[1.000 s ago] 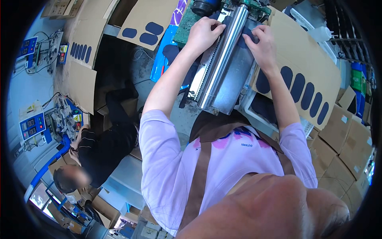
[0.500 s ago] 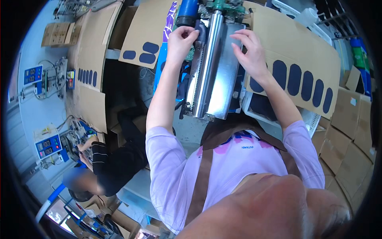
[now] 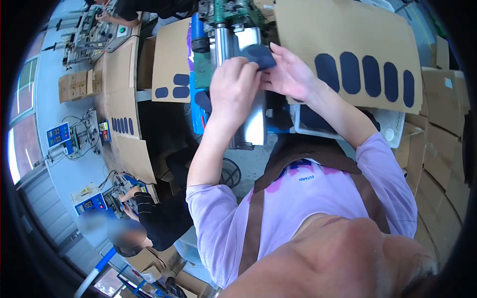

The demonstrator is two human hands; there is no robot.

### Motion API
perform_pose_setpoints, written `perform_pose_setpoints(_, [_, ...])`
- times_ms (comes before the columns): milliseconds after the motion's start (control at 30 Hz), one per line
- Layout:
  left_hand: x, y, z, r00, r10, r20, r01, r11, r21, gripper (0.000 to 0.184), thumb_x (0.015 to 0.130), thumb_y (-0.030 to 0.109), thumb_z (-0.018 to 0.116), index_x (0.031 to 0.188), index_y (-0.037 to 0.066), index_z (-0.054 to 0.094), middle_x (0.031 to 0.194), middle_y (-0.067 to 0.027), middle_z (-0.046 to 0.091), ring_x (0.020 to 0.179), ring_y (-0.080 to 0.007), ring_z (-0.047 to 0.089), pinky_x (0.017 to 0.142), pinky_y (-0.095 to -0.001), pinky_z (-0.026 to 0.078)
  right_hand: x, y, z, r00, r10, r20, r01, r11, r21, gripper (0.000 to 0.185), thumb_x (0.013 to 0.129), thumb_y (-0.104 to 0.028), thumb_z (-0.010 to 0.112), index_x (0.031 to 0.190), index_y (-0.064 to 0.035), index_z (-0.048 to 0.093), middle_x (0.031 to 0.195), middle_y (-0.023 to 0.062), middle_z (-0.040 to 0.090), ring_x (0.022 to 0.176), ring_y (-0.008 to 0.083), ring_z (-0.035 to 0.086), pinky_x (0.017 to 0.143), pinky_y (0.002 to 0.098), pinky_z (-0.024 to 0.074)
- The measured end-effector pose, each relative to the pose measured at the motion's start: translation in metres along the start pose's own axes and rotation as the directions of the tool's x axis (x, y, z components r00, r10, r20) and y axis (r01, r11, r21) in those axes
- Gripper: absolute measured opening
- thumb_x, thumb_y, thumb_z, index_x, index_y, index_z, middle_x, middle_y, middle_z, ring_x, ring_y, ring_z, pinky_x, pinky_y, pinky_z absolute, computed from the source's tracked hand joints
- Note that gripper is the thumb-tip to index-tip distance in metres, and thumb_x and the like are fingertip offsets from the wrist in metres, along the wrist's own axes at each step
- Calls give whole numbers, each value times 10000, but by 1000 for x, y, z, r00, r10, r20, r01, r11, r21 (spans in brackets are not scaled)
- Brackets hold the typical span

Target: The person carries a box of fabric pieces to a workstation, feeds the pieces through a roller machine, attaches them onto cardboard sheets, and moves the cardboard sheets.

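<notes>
A dark blue fabric patch [image 3: 260, 55] is held above the metal rollers of a machine [image 3: 222, 45], bent a little. My left hand [image 3: 232, 90] is closed, with its fingertips pinching the patch's near side. At the patch's right end is my right hand [image 3: 293, 77], thumb by the upper edge and curled fingers by the lower one. The left fingers hide part of the patch, and the right fingertips are partly covered. Behind the hands, the machine's green gearing [image 3: 233, 12] shows.
Rounded dark patches [image 3: 350, 72] lie in a row on a cardboard sheet [image 3: 343, 30] at right, above a white crate [image 3: 390, 130]. More patches lie on cardboard [image 3: 169, 54] at left. A co-worker in black [image 3: 169, 218] sits at a bench with control boxes [image 3: 58, 134].
Both hands have come together over the machine, now with a patch between them. Earlier the left hand was by the roller's left side and the right hand was open. The view has shifted.
</notes>
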State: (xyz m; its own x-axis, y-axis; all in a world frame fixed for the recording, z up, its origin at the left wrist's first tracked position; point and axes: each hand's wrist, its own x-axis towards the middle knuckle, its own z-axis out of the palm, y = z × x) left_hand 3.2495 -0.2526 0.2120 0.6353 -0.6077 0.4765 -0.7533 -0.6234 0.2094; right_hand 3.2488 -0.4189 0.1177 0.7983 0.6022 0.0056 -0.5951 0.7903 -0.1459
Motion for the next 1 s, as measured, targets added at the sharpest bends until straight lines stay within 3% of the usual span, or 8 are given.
perform_pose_setpoints(367, [-19,65,16,979,125,161,-96,980,-176,301,748,17,733,1029,3,628,1032,-125,611,825,-284,603,728,-373,483,-3,-120,-102,894,-364,-263,239,881,-408,480,1049,-337,366,1374,4,459,1294,159,592,1183,261,598,979,396,496])
perform_pose_setpoints(467, [-27,70,15,979,91,183,-62,985,-162,295,757,19,731,1033,0,629,1030,-132,614,837,-292,609,740,-378,491,29,-154,-165,971,-157,181,171,983,-64,454,1007,-357,492,1297,-14,562,1195,148,658,1094,308,628,976,401,473])
perform_pose_setpoints(500, [-28,71,12,978,76,195,-45,987,-157,293,759,18,729,1033,0,629,1030,-132,614,840,-293,610,737,-379,492,33,-152,-163,916,-319,-242,220,906,-361,514,1009,-403,479,1376,-43,496,1228,139,630,1129,298,608,990,421,466])
perform_pose_setpoints(600, [-33,73,4,976,36,214,-4,989,-145,280,764,15,724,1028,-2,632,1029,-133,616,844,-296,611,732,-381,493,35,-146,-156,585,-550,-596,-59,704,-708,553,1010,-401,483,1408,-18,458,1317,172,571,1200,279,565,1017,406,449])
perform_pose_setpoints(700, [-41,74,2,978,1,208,29,989,-145,267,768,13,721,1020,-4,635,1025,-136,618,846,-300,610,734,-382,494,17,-152,-166,789,-518,-330,53,593,-803,567,1000,-365,512,1415,15,444,1390,211,510,1261,269,516,1037,382,431])
perform_pose_setpoints(800, [-47,75,5,976,-12,218,44,988,-145,266,769,17,728,1018,-3,637,1022,-136,623,857,-306,613,744,-380,501,-4,-160,-164,634,-773,-4,-196,-156,-968,569,994,-331,525,1406,51,434,1402,228,499,1240,266,536,1036,366,429])
perform_pose_setpoints(833, [-49,77,5,974,-16,225,51,988,-147,267,769,19,729,1019,-1,637,1021,-134,624,860,-303,615,745,-378,503,-14,-142,-122,628,-777,-39,-116,-45,-992,523,998,-305,516,1346,83,472,1325,210,566,1182,257,580,1018,353,446])
perform_pose_setpoints(1000, [-57,78,5,973,-43,227,80,984,-160,269,765,28,737,1014,7,638,1013,-125,628,860,-292,623,743,-371,508,-94,-71,-17,961,-82,-262,-271,-443,-854,330,989,-241,509,1234,-28,571,1124,136,657,1004,266,665,851,384,532])
